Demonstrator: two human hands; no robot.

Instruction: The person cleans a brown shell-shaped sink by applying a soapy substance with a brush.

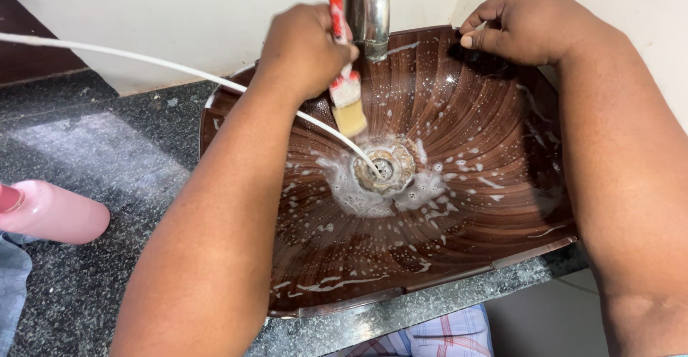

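Brown, foam-flecked sink [459,257] sits on the speckled table [107,171]. Left hand [304,49] has its grip clamped on a red-handled brush [345,88], bristles above the drain [385,165]. Right hand [527,22] curls closed on the sink's far rim.

The far middle of the brown basin [502,228] is crowded: the steel tap [368,6] hangs over it, with the left hand [304,49] and its paintbrush [345,85] just left of the spout. A thin white tube [143,62] crosses from the far left down to the drain [385,167], barring the left side. The right hand [527,24] sits on the far right rim. The near and right slopes of the basin lie open. On the bench [93,156], a pink bottle [50,212] lies at the left edge.
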